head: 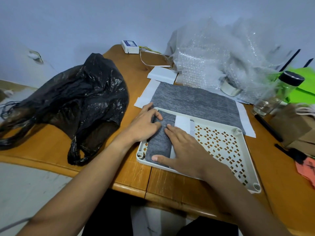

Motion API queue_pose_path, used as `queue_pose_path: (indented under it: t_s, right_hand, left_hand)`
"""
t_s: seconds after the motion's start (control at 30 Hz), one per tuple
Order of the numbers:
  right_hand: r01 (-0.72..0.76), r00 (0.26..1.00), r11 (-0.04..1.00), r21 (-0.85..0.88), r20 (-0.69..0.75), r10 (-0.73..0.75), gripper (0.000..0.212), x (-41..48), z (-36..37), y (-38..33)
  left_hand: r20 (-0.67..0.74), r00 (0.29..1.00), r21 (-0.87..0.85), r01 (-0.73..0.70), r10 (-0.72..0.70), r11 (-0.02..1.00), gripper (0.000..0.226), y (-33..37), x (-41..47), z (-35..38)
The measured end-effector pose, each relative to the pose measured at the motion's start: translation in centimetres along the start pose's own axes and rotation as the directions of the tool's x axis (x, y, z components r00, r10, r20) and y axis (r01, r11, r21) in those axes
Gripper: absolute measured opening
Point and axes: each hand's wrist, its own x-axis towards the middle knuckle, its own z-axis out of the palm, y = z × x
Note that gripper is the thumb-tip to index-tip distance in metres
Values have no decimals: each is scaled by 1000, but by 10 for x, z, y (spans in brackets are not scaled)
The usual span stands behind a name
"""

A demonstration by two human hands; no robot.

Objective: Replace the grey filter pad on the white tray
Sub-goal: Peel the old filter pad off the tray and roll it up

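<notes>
A white perforated tray (245, 150) lies on the wooden table in front of me. A folded grey filter pad (162, 142) with a white backing strip (183, 124) covers the tray's left part. My left hand (144, 125) pinches the pad's upper left edge with thumb and fingers. My right hand (185, 150) lies flat on the pad, fingers spread, thumb at its near edge. A second, larger grey pad (196, 101) lies flat on white paper just beyond the tray.
A crumpled black plastic bag (76, 103) sits to the left. Bubble wrap (213, 57), a tape roll (230, 87) and a clear bottle with black cap (279, 92) stand at the back right. A brown paper bag (296, 130) and black pens (267, 126) are at the right.
</notes>
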Motion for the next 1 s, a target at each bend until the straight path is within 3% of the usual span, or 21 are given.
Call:
queue_pose_path:
  t_s: [0.23,0.33,0.43,0.53,0.7,0.8,1.0]
  right_hand:
    - [14,1000,997,-70,-25,-16,112,2,4,1]
    - [-1,1000,1000,31,3,1,109,2,-1,2]
    - [-77,989,944,322,-92,112,91,3,-13,11]
    - [-166,923,919,358,-272,272,67,7,-24,29]
    - [-329,900,848,414,-133,414,56,10,-27,49]
    - [-314,872,713,627,-106,477,54,12,-26,50]
    - [-238,792,273,932,24,610,41,19,-36,64]
  left_hand:
    - [-14,1000,12,-15,15,1000,17,-1,1,1]
    - [-8,1000,6,-19,19,1000,18,-2,0,0]
    - [-3,1000,8,-23,23,1000,18,-2,0,-1]
    - [-4,1000,10,-23,23,1000,15,-2,-1,-1]
    - [1,999,18,-47,47,999,16,-3,-1,0]
    - [5,999,21,-51,51,998,18,-3,-1,0]
    - [-4,999,28,-48,48,998,20,-2,-1,0]
